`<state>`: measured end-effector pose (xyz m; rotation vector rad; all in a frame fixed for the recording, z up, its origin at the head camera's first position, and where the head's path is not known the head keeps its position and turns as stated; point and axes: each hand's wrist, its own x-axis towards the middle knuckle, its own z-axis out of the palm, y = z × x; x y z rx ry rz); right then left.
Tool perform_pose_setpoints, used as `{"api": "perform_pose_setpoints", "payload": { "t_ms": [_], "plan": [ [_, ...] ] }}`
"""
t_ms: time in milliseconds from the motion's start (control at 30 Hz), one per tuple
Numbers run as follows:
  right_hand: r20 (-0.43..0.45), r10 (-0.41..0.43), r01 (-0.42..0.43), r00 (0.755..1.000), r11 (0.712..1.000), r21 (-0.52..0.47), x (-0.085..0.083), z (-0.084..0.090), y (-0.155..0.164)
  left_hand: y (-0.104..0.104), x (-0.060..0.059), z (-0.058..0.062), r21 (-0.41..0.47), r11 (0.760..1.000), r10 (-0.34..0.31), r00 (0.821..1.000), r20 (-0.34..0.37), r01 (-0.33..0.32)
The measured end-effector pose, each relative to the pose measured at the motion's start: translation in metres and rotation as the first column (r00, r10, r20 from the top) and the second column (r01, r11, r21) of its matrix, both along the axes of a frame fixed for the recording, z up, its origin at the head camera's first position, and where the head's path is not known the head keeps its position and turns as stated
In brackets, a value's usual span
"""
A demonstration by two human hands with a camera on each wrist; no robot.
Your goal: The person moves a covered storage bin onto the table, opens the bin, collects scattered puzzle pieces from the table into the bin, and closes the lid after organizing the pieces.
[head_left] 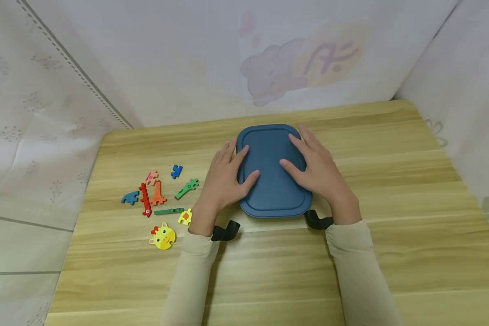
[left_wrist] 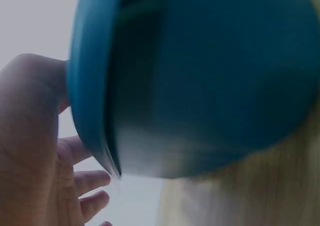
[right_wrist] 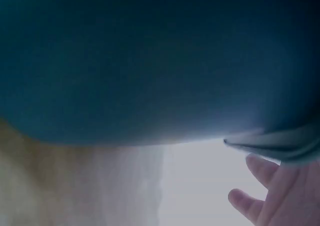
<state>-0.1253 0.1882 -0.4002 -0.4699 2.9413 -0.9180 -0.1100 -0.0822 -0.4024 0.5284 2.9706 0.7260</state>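
A blue box (left_wrist: 220,76) with rounded corners stands on the wooden table, its blue lid (head_left: 269,149) on top. From the left side my left hand (head_left: 225,176) rests on the lid, thumb and forefinger over its edge. The other fingers extend past the rim, apart from the box in the left wrist view. My right hand (head_left: 319,170) touches the lid's right side with fingers fairly straight, its thumb lying on the top. The right wrist view shows mostly the box wall (right_wrist: 125,76), with two fingertips beyond the rim. The box's inside is hidden.
Left of the box lie several colourful puzzle pieces, among them a yellow giraffe head (head_left: 164,236), a red strip (head_left: 145,199), a green piece (head_left: 186,189) and a small blue piece (head_left: 176,171). Printed cloth (head_left: 187,68) hangs behind the wooden table (head_left: 391,181).
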Motion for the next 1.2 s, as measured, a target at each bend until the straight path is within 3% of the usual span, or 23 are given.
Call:
{"api": "perform_pose_setpoints", "payload": {
  "t_ms": [333,600,767,1000,1200],
  "plan": [
    [0.014,0.118,-0.119,0.993,0.986,0.118,0.013,0.02,-0.021,0.01,0.011,0.018,-0.084,0.991,-0.107,0.994,-0.008,0.106],
    [-0.058,0.18,-0.171,0.982,0.976,0.137,0.04,0.01,-0.026,0.004,0.037,0.006,-0.077,0.973,-0.222,0.974,-0.05,0.217],
    [-0.133,0.256,-0.245,0.958,0.965,0.095,0.054,-0.001,-0.029,-0.011,0.049,0.004,-0.087,0.969,-0.237,0.969,-0.071,0.23],
    [-0.124,0.298,-0.29,0.946,0.954,0.083,0.055,-0.001,-0.023,-0.013,0.05,0.012,-0.015,0.949,-0.316,0.948,-0.028,0.316],
    [-0.141,0.346,-0.334,0.928,0.937,0.099,0.058,0.007,-0.015,-0.004,0.048,0.022,-0.015,0.947,-0.319,0.947,0.026,0.319]
  ]
}}
